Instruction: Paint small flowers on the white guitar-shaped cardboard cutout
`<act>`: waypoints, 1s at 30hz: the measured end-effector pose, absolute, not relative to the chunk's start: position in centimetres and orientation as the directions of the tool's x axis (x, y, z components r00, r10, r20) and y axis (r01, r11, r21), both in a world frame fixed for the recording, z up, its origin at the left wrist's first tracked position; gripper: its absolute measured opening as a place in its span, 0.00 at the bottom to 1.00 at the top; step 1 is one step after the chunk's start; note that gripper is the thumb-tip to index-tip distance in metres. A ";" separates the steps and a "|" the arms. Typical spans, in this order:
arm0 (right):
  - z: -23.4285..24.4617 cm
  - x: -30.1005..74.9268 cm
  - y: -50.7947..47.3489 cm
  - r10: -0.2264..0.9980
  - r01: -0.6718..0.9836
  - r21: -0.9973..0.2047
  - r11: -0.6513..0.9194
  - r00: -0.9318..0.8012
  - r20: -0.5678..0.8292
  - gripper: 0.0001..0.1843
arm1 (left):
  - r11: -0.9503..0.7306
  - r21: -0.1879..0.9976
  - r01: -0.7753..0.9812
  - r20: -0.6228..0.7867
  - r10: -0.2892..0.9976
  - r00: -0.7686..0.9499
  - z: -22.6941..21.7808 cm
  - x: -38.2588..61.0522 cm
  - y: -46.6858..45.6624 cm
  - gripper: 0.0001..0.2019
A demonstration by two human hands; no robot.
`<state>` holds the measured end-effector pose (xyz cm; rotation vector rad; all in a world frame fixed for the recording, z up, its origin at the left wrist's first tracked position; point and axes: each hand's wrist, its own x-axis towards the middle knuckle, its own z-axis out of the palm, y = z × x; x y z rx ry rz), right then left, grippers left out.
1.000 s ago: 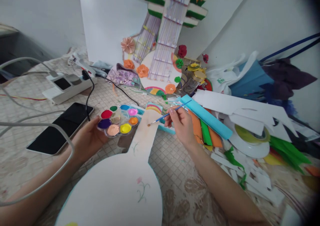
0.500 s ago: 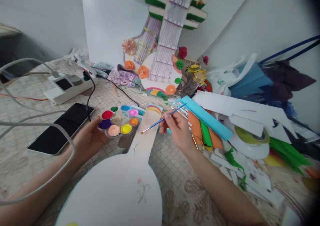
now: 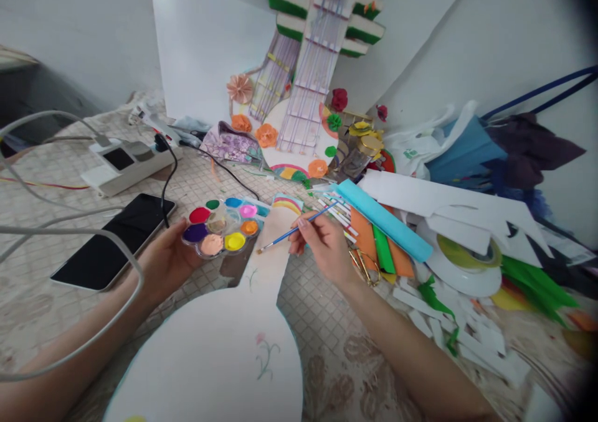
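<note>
A flower-shaped paint palette (image 3: 223, 224) with several coloured wells is gripped at its left edge by my left hand (image 3: 175, 251). My right hand (image 3: 324, 244) pinches a thin blue paintbrush (image 3: 299, 226), its bristles down at the neck of a white guitar-shaped cutout (image 3: 210, 347). Whether the bristles touch the surface is hard to tell. Pale peach colour shows on the neck near the brush tip. A rainbow band (image 3: 287, 205) crosses the neck's far end, and a small pink flower with green stems (image 3: 266, 353) is drawn on the body.
Behind stands a decorated paper guitar (image 3: 308, 79) with paper flowers. To the left lie a black-screened phone (image 3: 114, 241), a power strip (image 3: 131, 170) and looping cables. On the right are a blue paper roll (image 3: 383, 220), gold-handled scissors (image 3: 364, 266), a tape roll (image 3: 467, 254) and paper scraps.
My right hand and the paintbrush have shifted slightly left, and the bristles now sit a little lower on the neck. The palette stays almost where it was in my left hand.
</note>
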<state>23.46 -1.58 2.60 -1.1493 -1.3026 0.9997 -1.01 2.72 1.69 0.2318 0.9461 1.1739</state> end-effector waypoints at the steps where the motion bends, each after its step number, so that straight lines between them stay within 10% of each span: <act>1: 2.6 23.7 -1.5 0.979 0.110 -0.977 0.185 0.071 0.193 0.16 | 0.415 0.608 -0.677 -0.510 0.857 0.067 1.7 -1.0 2.7 0.17; 30: 3.6 25.3 -1.3 0.944 0.271 -0.932 0.241 0.159 0.290 0.15 | 0.430 0.638 -0.638 -0.522 0.851 0.051 2.0 -1.1 2.6 0.16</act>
